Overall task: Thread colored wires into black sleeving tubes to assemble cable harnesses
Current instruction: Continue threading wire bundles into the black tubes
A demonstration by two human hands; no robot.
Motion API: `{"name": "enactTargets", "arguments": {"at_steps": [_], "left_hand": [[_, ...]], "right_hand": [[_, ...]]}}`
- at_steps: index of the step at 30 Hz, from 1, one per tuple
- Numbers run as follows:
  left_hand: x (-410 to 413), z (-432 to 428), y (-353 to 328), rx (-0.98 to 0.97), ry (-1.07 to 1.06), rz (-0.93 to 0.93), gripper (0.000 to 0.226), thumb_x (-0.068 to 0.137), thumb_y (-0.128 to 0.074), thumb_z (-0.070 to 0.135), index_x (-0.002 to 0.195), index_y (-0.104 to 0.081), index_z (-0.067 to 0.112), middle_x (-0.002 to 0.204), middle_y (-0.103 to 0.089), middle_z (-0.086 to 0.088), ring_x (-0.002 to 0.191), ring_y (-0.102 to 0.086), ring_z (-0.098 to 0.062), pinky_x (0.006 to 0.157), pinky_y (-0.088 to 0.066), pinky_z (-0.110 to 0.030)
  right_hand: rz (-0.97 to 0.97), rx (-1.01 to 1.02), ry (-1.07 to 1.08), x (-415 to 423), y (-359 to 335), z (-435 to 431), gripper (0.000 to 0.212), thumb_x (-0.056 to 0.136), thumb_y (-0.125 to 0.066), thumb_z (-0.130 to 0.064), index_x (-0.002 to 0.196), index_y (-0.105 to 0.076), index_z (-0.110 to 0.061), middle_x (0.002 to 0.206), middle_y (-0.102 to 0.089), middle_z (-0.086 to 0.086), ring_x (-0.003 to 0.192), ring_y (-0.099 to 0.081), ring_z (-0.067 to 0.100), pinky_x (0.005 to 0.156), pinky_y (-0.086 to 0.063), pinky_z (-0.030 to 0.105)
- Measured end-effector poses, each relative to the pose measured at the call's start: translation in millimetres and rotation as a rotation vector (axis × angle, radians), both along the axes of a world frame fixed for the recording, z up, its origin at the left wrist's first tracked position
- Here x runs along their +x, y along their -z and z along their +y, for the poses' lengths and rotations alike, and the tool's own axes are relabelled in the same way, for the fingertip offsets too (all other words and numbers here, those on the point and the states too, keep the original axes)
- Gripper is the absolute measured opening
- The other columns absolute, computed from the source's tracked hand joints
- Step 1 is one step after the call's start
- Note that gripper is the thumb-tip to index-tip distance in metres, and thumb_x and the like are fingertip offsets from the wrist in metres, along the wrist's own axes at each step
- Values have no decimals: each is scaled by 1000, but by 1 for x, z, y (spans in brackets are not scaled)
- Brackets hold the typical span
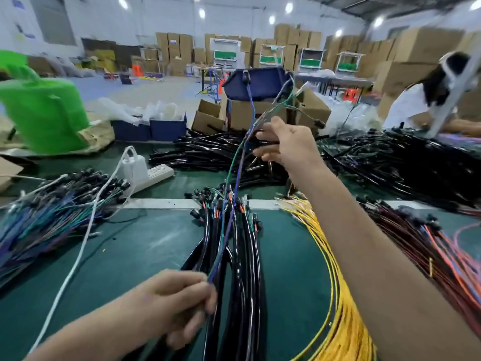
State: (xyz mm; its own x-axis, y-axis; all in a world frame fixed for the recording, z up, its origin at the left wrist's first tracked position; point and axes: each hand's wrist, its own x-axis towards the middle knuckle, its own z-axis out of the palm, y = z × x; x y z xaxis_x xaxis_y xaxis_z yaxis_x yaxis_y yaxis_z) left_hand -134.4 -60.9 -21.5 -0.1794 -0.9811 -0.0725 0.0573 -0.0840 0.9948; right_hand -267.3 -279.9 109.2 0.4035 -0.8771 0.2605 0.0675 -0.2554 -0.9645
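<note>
Fingers (207, 293) of left hand (177, 300) pinching colored wires (228, 175), right hand (289, 144) gripping higher

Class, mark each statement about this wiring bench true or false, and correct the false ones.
1. The right hand holds thin green and purple wires raised above the dark green bench mat. True.
2. The bundle of yellow wires lies left of the left hand. False: it lies to the right, under the right forearm.
3. The left hand lies flat and empty on the mat. False: it grips the lower end of the wires.
4. A white plastic power strip lies on the bench. True.
</note>
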Motion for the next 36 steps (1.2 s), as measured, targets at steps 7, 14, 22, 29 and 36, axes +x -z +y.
{"name": "enactTargets", "arguments": {"at_steps": [7,14,22,29,36], "left_hand": [[-60,-65,19,67,-99,199,23,86,-49,27,83,-54,6,64,-67,-5,43,-48,-7,50,-43,-17],[-55,-66,27,81,-76,264,23,87,-49,25,84,-58,4,69,-69,-7,45,-52,-7,52,-46,-17],[-54,-65,25,78,-59,307,21,88,-50,23,86,-57,3,70,-69,-8,47,-54,-9,53,-47,-18],[-56,-65,29,69,-167,388,26,84,-53,26,90,-57,2,89,-72,-18,74,-72,-22,63,-57,-26],[-59,-68,34,-52,-287,358,26,81,-56,27,80,-75,9,112,-70,-10,109,-64,-22,80,-54,-26]], "right_hand": [[1167,-372,362,-99,128,-30,17,87,-62,-22,93,-72,-10,100,-68,13,95,-61,32,77,-47,34],[1110,-372,483,-106,162,-32,14,89,-63,-26,98,-66,-15,101,-61,6,92,-59,29,70,-43,32],[1114,-156,372,-96,143,-52,15,83,-64,-14,71,-64,-23,91,-69,7,87,-62,29,77,-54,38],[780,-500,271,-89,53,-30,8,99,-41,-11,93,-44,-17,71,-68,6,54,-60,11,52,-45,28],[422,-704,101,-66,-68,12,15,100,-45,-14,101,-57,-5,72,-61,6,42,-56,1,40,-41,10]]}}
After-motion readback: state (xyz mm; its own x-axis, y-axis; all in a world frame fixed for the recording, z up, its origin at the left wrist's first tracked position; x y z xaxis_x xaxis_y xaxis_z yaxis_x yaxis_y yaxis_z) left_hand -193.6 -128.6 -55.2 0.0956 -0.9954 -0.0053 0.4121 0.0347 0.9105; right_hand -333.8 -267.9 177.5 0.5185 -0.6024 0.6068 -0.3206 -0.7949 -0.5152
